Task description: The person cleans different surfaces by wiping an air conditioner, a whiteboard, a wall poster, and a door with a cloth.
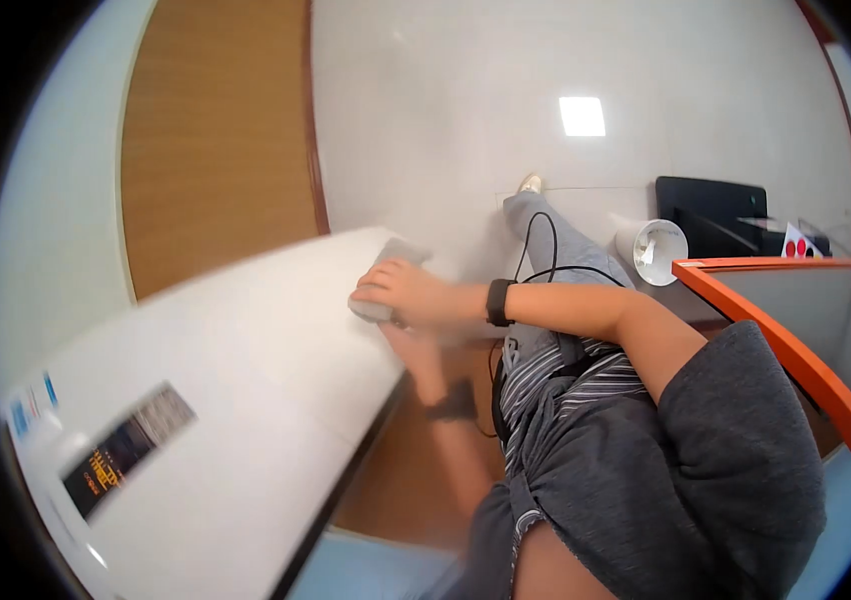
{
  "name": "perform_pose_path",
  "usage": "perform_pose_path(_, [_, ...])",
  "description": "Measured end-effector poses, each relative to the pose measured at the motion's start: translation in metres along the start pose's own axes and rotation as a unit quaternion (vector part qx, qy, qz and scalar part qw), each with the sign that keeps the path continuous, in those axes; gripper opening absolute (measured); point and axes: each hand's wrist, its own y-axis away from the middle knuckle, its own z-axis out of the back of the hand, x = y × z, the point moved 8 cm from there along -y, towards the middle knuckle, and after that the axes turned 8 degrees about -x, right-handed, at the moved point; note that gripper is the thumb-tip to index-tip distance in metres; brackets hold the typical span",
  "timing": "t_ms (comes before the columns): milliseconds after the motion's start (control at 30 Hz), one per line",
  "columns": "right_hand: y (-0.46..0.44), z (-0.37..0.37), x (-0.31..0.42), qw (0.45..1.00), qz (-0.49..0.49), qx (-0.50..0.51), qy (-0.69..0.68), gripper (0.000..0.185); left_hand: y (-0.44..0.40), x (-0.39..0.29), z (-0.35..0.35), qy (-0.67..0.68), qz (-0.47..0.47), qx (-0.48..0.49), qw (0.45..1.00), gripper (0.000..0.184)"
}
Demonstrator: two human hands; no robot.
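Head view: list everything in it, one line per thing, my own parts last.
Grey item: at least one, grey, blurred, under the right hand at the table's corner
Table: one, white, left
Packet: one, black with orange print, lower left on table
Brown panel: one, brown, upper left
Floor: one, pale grey, top
Bin: one, white, right of the leg
Orange edge: one, orange, right
Cable: count unclear, black, over the leg
Shoe: one, pale, top centre
Wristbands: two, dark, wrists
Right hand: one, bare, uppermost
Left hand: one, bare, partly hidden
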Motion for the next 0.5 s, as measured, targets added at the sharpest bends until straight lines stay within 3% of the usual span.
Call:
perform_pose_path(67, [-0.025,0.034,-0.042,0.998,-0.045,-0.043,0.031,0.044,-0.053,-0.003,-0.026,-0.117,-0.072,0.097,0.986,0.041])
perform_pose_path(167, [-0.035,0.089,-0.104,0.988,-0.108,-0.084,0.066,0.046,-0.101,-0.028,-0.085,-0.143,-0.024,0.231,0.962,0.047])
perform_pose_path(267, [-0.046,0.146,-0.17,0.978,-0.157,-0.128,0.046,0.046,-0.134,-0.086,-0.151,-0.15,-0.062,0.292,0.943,0.044])
perform_pose_path(367, [-0.05,0.221,-0.211,0.963,-0.212,-0.122,0.112,0.044,-0.154,-0.114,-0.223,-0.148,-0.105,0.33,0.927,0.045])
perform_pose_path(500, [-0.018,0.325,-0.244,0.924,-0.281,-0.225,0.132,0.042,-0.16,-0.156,-0.314,-0.086,-0.125,0.426,0.892,0.046])
